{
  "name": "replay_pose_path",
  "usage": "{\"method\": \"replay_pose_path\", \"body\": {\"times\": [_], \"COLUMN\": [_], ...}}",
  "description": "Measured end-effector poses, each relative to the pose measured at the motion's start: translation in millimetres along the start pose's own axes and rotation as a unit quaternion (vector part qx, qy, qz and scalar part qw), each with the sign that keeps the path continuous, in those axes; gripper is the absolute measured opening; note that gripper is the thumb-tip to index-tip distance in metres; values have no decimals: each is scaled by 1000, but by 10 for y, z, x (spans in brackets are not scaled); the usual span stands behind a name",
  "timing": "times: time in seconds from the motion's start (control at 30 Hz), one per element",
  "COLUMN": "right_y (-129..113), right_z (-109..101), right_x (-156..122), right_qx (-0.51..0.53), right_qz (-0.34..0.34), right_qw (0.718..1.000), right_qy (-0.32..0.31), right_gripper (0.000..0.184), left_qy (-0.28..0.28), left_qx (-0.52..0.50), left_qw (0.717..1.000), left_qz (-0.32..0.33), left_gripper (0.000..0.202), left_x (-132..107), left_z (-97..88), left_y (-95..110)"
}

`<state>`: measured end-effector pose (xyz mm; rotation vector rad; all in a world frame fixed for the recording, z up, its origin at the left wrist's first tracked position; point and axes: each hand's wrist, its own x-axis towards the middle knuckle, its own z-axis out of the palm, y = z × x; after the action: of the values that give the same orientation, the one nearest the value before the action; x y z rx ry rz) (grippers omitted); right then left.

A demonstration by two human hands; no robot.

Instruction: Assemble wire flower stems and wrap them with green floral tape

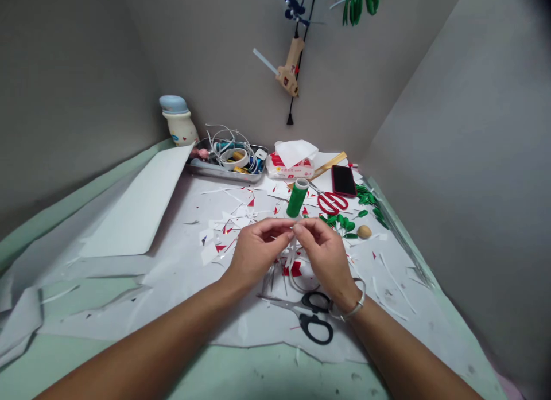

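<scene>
My left hand (261,245) and my right hand (325,251) meet fingertip to fingertip above the middle of the table, both in a pinch. Between them hangs a thin white strip (291,255), its upper end hidden by the fingers. Just behind the fingertips stands a spool of green thread (297,199). Below the hands lie black-handled scissors (316,317), their blades pointing left. Close to my right hand are small green leaf pieces (342,222) and a round tan ball (364,232). Scraps of white and red paper (228,228) lie to the left of the spool.
At the back stand a metal tray (228,171) of supplies, a tissue pack (290,166) and a cream bottle (181,124). Red-handled scissors (332,202) and a phone (343,181) lie right. A glue gun (290,67) hangs on the wall. White card (138,205) leans left.
</scene>
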<state>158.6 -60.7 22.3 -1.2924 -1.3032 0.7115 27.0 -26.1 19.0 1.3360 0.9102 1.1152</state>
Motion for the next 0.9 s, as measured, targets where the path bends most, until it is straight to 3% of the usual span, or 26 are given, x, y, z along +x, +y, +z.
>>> {"method": "replay_pose_path", "body": {"times": [0.3, 0.47, 0.7, 0.9], "right_y": [31, 116, 282, 257], "right_z": [-24, -4, 40, 13], "right_x": [2, 0, -37, -66], "right_qx": [24, 65, 6, -65], "right_qz": [40, 60, 32, -19], "right_qw": [998, 995, 999, 997], "right_qy": [41, 34, -6, -24], "right_gripper": [18, 19, 22, 18], "left_qy": [2, 23, 51, 49], "left_qx": [-27, -58, -150, -191], "left_qw": [999, 997, 985, 977], "left_qz": [-35, -46, -64, -81], "left_gripper": [25, 27, 33, 31], "left_x": [3, 62, 192, 223], "left_z": [0, -53, -147, -177], "left_y": [2, -31, -111, -124]}}
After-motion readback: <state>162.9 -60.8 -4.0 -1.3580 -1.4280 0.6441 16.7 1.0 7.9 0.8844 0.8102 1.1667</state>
